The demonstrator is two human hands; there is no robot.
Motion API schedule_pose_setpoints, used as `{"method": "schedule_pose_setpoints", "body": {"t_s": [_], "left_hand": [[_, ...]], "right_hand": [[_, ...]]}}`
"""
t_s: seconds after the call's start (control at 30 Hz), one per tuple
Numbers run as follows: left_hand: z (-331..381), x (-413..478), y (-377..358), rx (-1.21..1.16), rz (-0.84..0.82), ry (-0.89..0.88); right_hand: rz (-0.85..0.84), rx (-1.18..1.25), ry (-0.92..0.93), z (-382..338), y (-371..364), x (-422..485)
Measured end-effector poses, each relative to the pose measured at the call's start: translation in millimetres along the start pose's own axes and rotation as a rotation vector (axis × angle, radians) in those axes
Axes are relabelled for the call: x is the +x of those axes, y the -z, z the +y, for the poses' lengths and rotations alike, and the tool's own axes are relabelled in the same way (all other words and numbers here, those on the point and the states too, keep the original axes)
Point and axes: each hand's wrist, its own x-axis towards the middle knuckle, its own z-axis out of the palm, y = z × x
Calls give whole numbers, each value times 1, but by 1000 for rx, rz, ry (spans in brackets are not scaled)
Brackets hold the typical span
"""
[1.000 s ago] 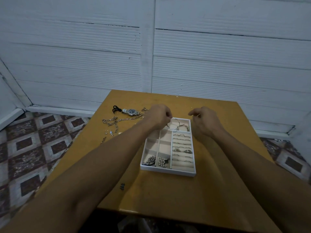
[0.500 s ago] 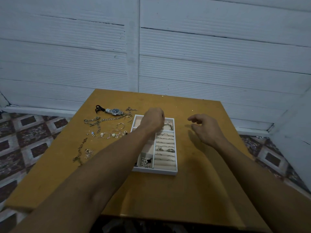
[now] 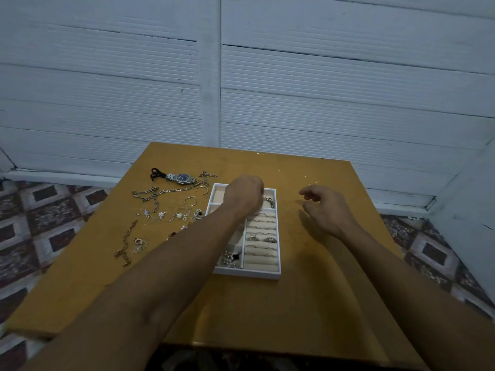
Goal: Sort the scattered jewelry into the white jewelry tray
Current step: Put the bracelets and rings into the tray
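1. We see the white jewelry tray (image 3: pixel 247 274) lying flat on the yellow bench (image 3: pixel 267 317), a little right of the bench's middle, with its long side running away from the person.
2. The left hand (image 3: pixel 245 195) hangs over the tray's far end, knuckles up and fingers curled downward, just beside the silver bangles (image 3: pixel 270 202) in the far right compartment. Its fingertips are hidden from us, so we cannot tell whether they pinch anything.
3. The right hand (image 3: pixel 328 210) hovers over bare bench just right of the tray, its fingers loosely bent and apart, holding nothing.
4. In the tray's right column we make out rings (image 3: pixel 263 239) tucked between the padded rolls. The near left compartment holds a small heap of pearly beads (image 3: pixel 228 259). The left forearm (image 3: pixel 187 250) covers the middle left compartments.
5. More jewelry lies scattered on the bench left of the tray:
   - Farthest away is a wristwatch (image 3: pixel 183 178) with a dark dial, and a black clip (image 3: pixel 156 173) sits at its left end.
   - A heavy link chain (image 3: pixel 160 193) lies nearer than the watch, with an open hoop (image 3: pixel 190 201) to its right.
   - Nearer still comes a row of small charms (image 3: pixel 166 216).
   - A gold-toned bracelet (image 3: pixel 125 247) lies closest to the bench's left edge.
6. Behind the bench we see a white panelled wall (image 3: pixel 321 103), and a patterned tiled floor (image 3: pixel 40 223) shows on both sides.
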Motion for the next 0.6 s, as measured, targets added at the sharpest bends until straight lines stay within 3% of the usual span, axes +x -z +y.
{"method": "schedule_pose_setpoints", "body": {"t_s": [0.33,0.6], "left_hand": [[-35,-11,29,-21,7,-56],[-121,-38,69,-61,13,157]], "right_hand": [[-58,63,2,-25,-13,4],[-111,94,102,-75,-43,14]]}}
